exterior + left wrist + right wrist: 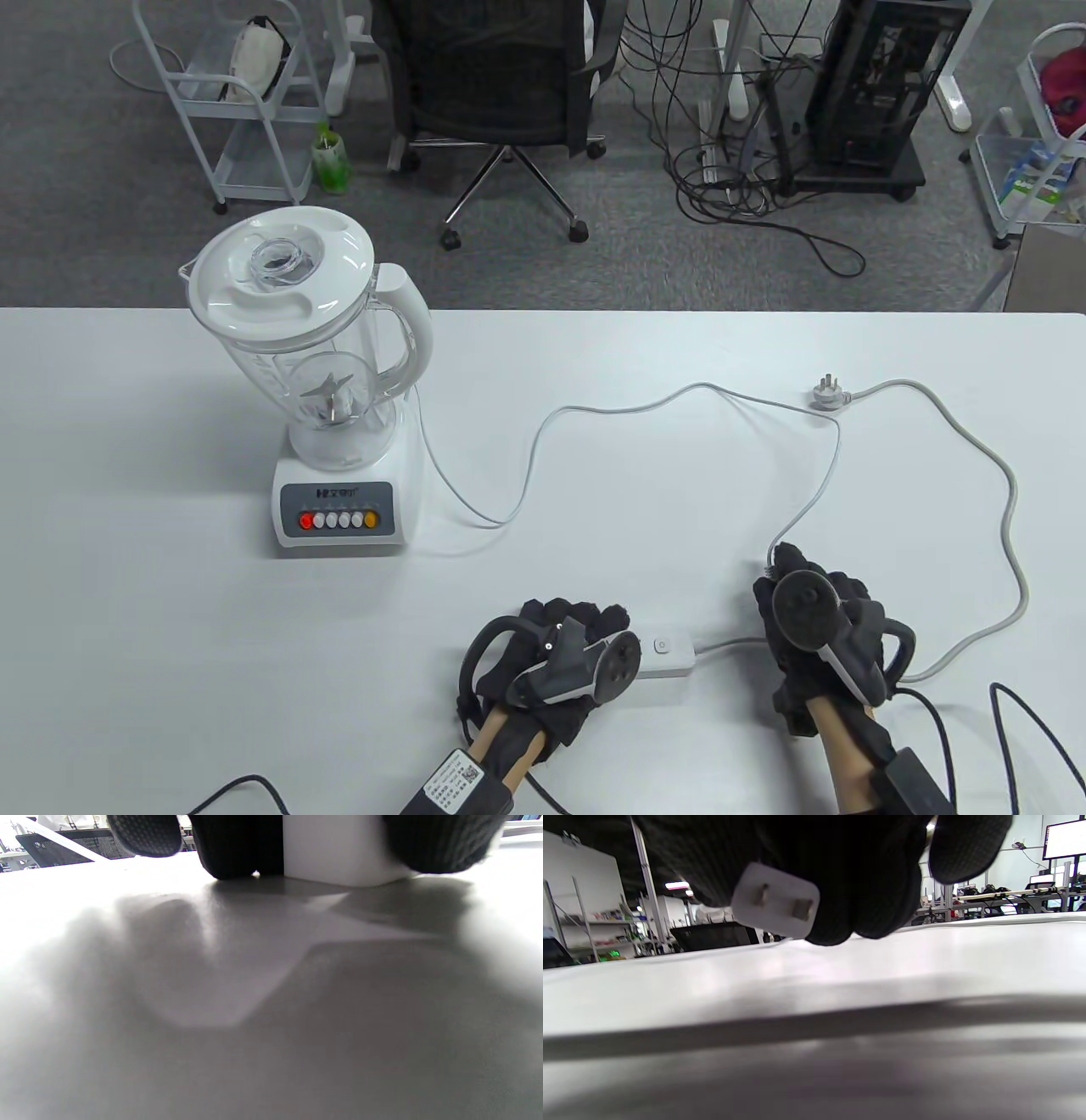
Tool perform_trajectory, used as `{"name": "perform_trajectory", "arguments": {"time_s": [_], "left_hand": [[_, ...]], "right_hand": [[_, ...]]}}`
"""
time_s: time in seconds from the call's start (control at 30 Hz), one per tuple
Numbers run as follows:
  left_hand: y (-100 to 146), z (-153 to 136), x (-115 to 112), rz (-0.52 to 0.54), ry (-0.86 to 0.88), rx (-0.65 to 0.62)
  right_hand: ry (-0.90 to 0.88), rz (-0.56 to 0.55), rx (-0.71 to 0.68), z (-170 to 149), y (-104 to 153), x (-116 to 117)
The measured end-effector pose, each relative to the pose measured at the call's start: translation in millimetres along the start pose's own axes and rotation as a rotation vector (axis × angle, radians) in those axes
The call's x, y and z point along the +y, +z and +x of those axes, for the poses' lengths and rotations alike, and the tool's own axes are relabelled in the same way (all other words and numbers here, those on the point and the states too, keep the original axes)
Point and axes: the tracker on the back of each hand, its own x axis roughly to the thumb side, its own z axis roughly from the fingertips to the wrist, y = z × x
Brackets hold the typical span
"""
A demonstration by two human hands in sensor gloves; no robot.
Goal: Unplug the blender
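Blender plug held clear of the power strip, above the desk.

The blender plug [775, 902] is gripped in the right hand [819, 624], its two flat prongs exposed and free of any socket; its thin cord [594, 409] is trailed across the desk [170, 637] to the blender [327, 390], which is stood at the far left. The white power strip [666, 655] is grasped at its left end by the left hand [560, 658], pressed flat to the desk. The strip's own plug [823, 392] is laid loose farther back.
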Motion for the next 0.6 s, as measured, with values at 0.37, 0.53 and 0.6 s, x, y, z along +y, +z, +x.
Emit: {"name": "perform_trajectory", "arguments": {"time_s": [0.37, 0.53, 0.6], "left_hand": [[0.0, 0.0, 0.0, 0.0, 0.0, 0.0], [0.0, 0.0, 0.0, 0.0, 0.0, 0.0], [0.0, 0.0, 0.0, 0.0, 0.0, 0.0]], "right_hand": [[0.136, 0.166, 0.043, -4.2, -4.2, 15.5], [0.147, 0.189, 0.043, -2.9, -3.8, 16.9], [0.153, 0.179, 0.041, -2.5, -3.6, 16.0]]}}
